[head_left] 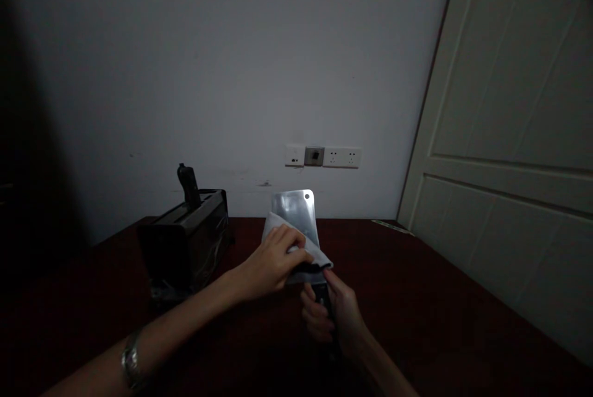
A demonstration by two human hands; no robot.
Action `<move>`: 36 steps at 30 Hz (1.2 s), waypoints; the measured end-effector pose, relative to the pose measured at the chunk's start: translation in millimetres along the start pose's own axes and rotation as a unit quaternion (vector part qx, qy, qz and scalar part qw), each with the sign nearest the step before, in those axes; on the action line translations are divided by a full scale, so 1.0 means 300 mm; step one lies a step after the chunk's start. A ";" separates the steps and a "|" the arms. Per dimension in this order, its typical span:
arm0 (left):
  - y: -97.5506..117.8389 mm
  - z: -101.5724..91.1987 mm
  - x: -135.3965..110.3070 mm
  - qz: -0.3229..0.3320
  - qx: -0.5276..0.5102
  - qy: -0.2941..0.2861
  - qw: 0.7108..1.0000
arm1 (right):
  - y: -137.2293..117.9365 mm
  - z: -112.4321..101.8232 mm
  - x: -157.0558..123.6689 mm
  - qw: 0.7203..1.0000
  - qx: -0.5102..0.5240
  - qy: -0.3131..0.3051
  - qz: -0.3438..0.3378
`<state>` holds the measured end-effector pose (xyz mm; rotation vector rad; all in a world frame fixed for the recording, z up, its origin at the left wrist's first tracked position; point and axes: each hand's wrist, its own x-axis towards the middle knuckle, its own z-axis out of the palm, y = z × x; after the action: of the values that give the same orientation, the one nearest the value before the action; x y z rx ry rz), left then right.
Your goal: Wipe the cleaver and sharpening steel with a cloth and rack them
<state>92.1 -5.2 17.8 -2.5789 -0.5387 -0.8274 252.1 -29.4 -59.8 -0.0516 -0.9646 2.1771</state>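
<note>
Black handle (188,187) in dark holder (163,249), left hand (274,261) clasping cloth (319,255), right hand (341,310) gripping cleaver (299,210)

The setup comprises two hands: one left hand (273,255) and one right hand (346,310). Quantities: one cleaver (297,205), one cloth (278,222), one metallic wristband (131,360), one slotted holder (163,255), one upright black handle (188,184), one table (417,298), one panelled door (509,88), two multi-hole power sockets (333,157), one grey wall plate (308,157).
</note>
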 end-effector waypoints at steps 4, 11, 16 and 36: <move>-0.034 -0.014 0.016 -0.014 -0.001 0.011 1.000 | -0.002 0.001 0.000 1.000 0.006 0.000 0.012; -0.158 -0.038 0.094 -0.090 0.040 0.078 0.992 | -0.013 0.014 0.002 1.000 0.014 0.014 0.025; -0.063 -0.005 0.068 -0.038 0.049 0.019 0.998 | -0.032 0.004 -0.004 1.000 0.024 0.002 -0.001; -0.002 -0.013 0.027 0.090 -0.049 -0.003 0.995 | -0.039 0.016 -0.003 1.000 0.013 0.020 0.008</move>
<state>96.0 -4.6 25.8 -2.6710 -0.2677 -0.8023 258.5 -27.9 -49.0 -0.0903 -0.9165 2.1939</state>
